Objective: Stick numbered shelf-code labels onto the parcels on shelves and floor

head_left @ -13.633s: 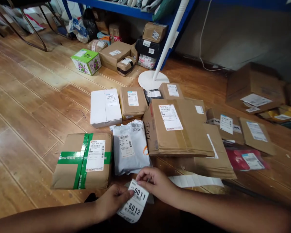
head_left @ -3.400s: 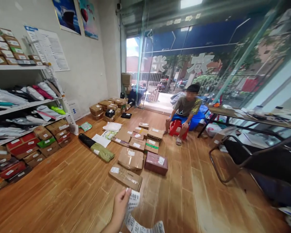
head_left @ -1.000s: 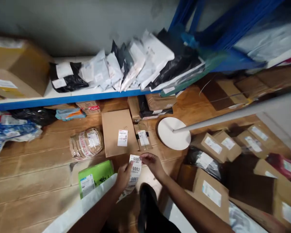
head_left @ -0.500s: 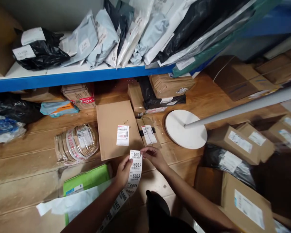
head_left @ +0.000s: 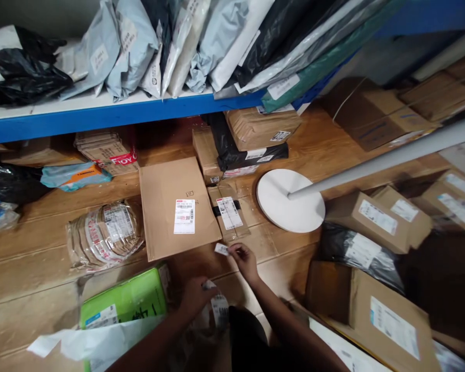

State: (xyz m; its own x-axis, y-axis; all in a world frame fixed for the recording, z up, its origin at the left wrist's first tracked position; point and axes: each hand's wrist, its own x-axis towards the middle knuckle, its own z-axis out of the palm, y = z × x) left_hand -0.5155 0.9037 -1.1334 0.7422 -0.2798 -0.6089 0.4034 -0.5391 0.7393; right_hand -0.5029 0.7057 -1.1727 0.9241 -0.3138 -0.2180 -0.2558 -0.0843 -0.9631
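Note:
Between the fingertips of my right hand (head_left: 245, 261) is a small white sticker label (head_left: 221, 249), its print too small to read. That hand is just below a small cardboard parcel (head_left: 228, 213) with a white shipping label. Lower down and nearer my body, my left hand (head_left: 196, 298) is closed on the strip of number labels (head_left: 218, 305), which curls and blurs beside it. A large flat cardboard box (head_left: 178, 181) with a shipping label lies ahead of both hands, touching the small parcel's left side.
A blue-edged shelf (head_left: 139, 113) full of bagged parcels spans the top. The round white base (head_left: 290, 201) of a grey pole stands right of centre. At left lie a plastic-wrapped bundle (head_left: 106, 230) and a green package (head_left: 127, 299). Labelled cartons (head_left: 399, 320) crowd the right.
The top label has come off the strip and is now in my right hand. My left hand has moved down with the strip. The view has shifted slightly right.

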